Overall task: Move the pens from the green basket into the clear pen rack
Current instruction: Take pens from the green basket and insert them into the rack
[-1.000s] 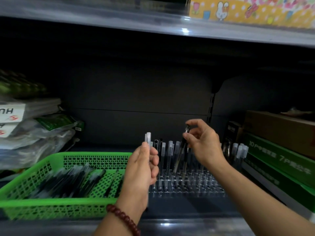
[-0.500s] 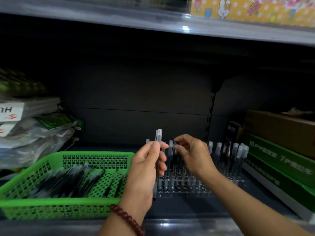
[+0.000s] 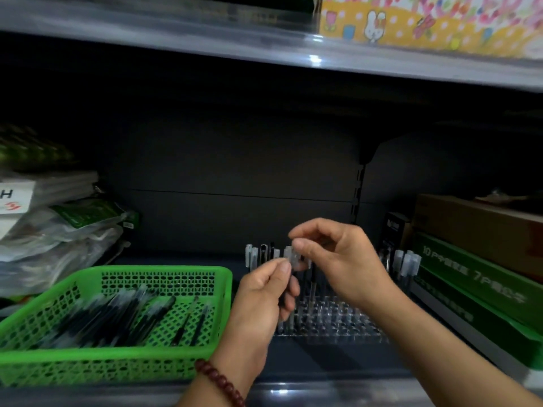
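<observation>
A green basket [image 3: 117, 365] sits at the lower left of the shelf with several dark pens [image 3: 123, 312] lying in it. To its right stands the clear pen rack [image 3: 338, 321], with several pens upright along its back rows. My left hand [image 3: 261, 301] grips a clear-capped pen [image 3: 291, 259] upright over the rack's left part. My right hand [image 3: 338, 259] pinches the cap end of that same pen from the right. The pen's lower part is mostly hidden behind my left fingers.
Plastic-wrapped packets [image 3: 58, 230] are stacked at the left behind the basket. Green and brown boxes [image 3: 476, 265] line the right side, with more upright pens [image 3: 407, 262] beside them. A shelf board [image 3: 264, 45] runs overhead.
My right hand let go of the pen it set in the rack and came left to the cap of the pen in my left hand. My left hand shifted right.
</observation>
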